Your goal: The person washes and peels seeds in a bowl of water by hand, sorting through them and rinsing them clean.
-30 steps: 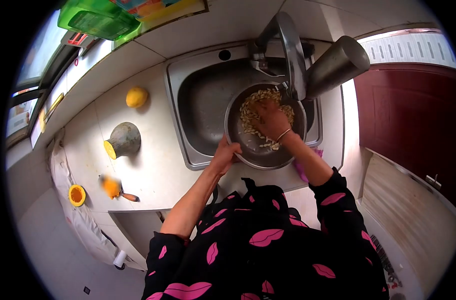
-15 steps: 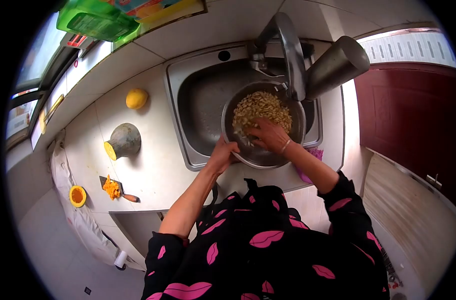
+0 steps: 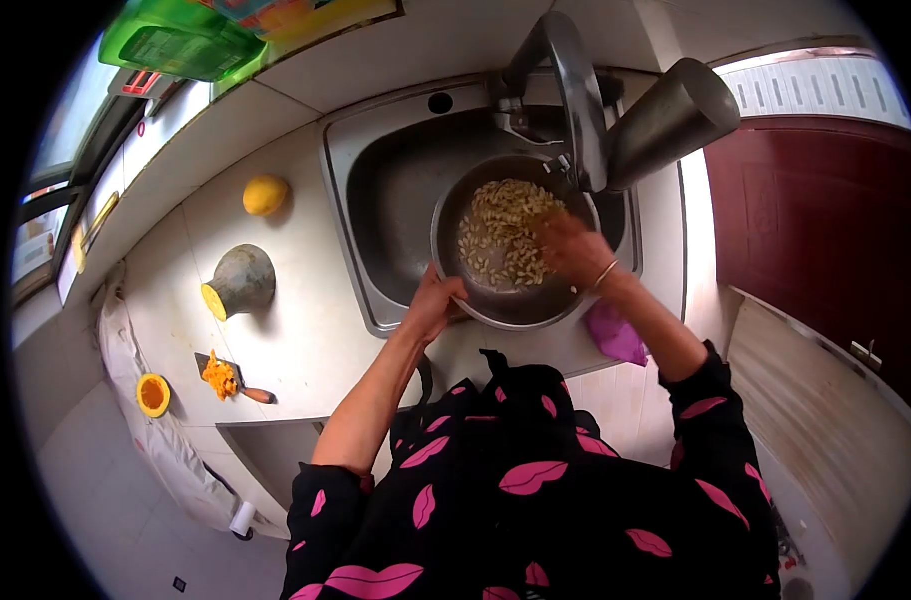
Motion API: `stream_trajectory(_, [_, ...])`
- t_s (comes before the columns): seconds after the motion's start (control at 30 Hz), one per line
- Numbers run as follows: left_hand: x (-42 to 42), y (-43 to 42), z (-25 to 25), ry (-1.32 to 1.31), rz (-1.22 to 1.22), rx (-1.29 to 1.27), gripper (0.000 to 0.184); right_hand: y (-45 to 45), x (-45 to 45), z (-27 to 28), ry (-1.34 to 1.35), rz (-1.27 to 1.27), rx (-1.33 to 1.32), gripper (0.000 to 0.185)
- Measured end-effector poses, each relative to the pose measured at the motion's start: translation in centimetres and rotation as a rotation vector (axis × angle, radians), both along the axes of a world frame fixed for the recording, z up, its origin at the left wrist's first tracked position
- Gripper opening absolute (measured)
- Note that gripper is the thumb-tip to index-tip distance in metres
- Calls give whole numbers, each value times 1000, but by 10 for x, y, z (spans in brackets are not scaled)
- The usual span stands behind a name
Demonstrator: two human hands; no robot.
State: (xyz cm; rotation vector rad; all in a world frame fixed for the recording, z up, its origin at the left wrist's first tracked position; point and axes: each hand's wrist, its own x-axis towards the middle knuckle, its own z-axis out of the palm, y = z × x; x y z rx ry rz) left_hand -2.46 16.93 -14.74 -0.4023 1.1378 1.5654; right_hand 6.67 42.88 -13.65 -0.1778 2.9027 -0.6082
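Note:
A round metal bowl [image 3: 515,312] with pale seeds [image 3: 510,225] in it rests over the right part of the sink [image 3: 385,190], below the faucet [image 3: 575,95]. My left hand [image 3: 435,302] is closed on the bowl's lower left rim. My right hand [image 3: 573,248] is inside the bowl at the right edge of the seeds; motion smears its fingers, so whether they hold any seeds cannot be seen.
On the counter at left are a yellow round fruit [image 3: 265,195], a cut squash piece [image 3: 241,281] and a knife [image 3: 258,396] with orange pulp [image 3: 219,377]. A yellow ring-shaped piece [image 3: 153,396] lies further left. A purple cloth [image 3: 616,335] is right of the bowl.
My right hand has moved across the bowl to the right side, and the seeds have shifted and spread. The bowl sits slightly further left in view, with my left hand still on its rim.

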Motion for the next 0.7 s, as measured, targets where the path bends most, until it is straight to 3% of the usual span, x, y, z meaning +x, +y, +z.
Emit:
stream_trajectory(0.03, [2, -3, -13, 27, -9, 38, 66, 13, -3, 11, -73, -30, 53, 33])
stream_trajectory(0.17, [-1, 6, 15, -25, 28, -40, 64, 10, -11, 48, -570, -185, 141, 17])
stream_trajectory(0.37, [6, 9, 9, -36, 83, -35, 51, -29, 11, 18, -679, 17, 148, 17])
stream_trajectory(0.47, [7, 12, 16, -90, 80, -36, 53, -34, 9, -2, -505, -5, -215, 18])
stream_trajectory(0.57, [7, 13, 21, -108, 94, -40, 52, -13, -9, -4, -233, -416, -244, 19])
stream_trajectory(0.67, [5, 14, 22, -97, 43, -72, 55, -4, -31, 9, -222, -607, -93, 23])
stream_trajectory(0.7, [5, 14, 20, -92, 19, -81, 59, -9, -31, -1, -165, -547, -25, 29])
